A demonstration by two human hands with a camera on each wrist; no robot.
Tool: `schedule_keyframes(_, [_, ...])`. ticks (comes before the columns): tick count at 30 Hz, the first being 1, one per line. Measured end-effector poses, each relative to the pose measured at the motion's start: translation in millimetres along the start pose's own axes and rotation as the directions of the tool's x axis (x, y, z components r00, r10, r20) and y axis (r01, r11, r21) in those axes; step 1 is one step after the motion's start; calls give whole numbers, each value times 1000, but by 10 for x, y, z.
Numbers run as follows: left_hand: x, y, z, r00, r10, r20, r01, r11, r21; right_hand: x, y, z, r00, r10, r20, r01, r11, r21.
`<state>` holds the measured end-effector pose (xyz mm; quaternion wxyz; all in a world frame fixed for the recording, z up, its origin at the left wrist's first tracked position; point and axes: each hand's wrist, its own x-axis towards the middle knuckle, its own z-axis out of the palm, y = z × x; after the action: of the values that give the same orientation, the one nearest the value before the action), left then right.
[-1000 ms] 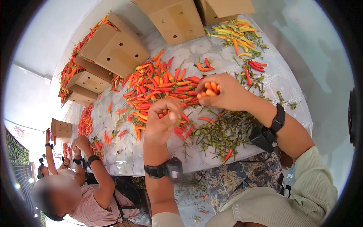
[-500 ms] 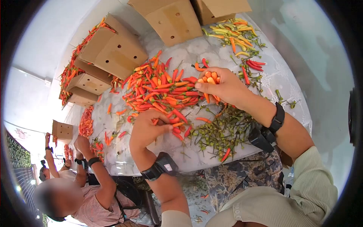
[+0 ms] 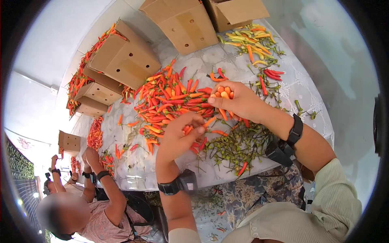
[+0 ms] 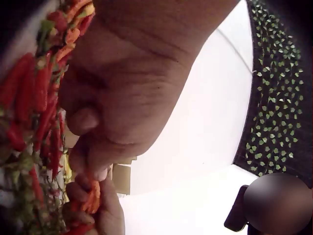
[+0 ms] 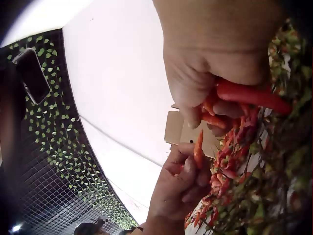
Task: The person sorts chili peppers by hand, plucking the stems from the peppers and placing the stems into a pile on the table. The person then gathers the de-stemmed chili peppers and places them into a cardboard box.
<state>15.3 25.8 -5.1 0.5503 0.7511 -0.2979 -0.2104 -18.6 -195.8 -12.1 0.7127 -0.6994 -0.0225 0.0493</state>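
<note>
My left hand is over the near edge of a heap of red and orange chillies, its fingers curled round some peppers. Between its thumb and fingers an orange chilli stands up in the right wrist view. Just to the right, my right hand grips a bunch of orange chillies, their rounded ends showing at the fingers. A red chilli sticks out from under that hand in the right wrist view. The two hands are close, with a small gap between them.
Green stems lie in a pile at the table's near edge. Yellow chillies are at the far right. Cardboard boxes stand along the back, some filled with chillies. Another person works at the left.
My left hand dipped to the near side of the heap and has risen again with an orange chilli at its fingertips. My right hand has stayed nearly in place, holding its bunch.
</note>
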Motion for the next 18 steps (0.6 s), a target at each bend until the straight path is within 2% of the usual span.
schedule_keyframes(1, [15,-2,7,1000,2,19,-2,1000,-20,4,35,3,1000,13,24,-12,1000,-16])
schedule_keyframes(3, [48,-21,31,998,2,60,2,998,-65,24,129,7,997,-66,47,70,993,-90])
schedule_keyframes(4, [45,-9,56,1000,-4,21,5,997,-77,33,161,8,993,-107,59,114,985,-127])
schedule_keyframes(7, [69,45,125,996,8,-84,-15,996,-87,5,177,61,990,-93,103,108,983,-150])
schedule_keyframes(10, [106,-15,116,985,97,-140,-101,995,-20,49,214,51,964,-232,133,254,950,-181])
schedule_keyframes(12, [130,-129,93,971,192,-139,-186,981,57,37,170,23,979,-164,121,185,966,-180])
schedule_keyframes(13, [128,-145,94,972,187,-142,-181,982,57,19,150,20,985,-128,112,147,973,-178])
schedule_keyframes(16, [120,-105,70,975,167,-147,-161,986,54,9,126,38,963,-243,115,263,939,-222])
schedule_keyframes(18, [109,-75,47,980,134,-144,-131,991,32,-4,96,45,963,-234,131,257,946,-199])
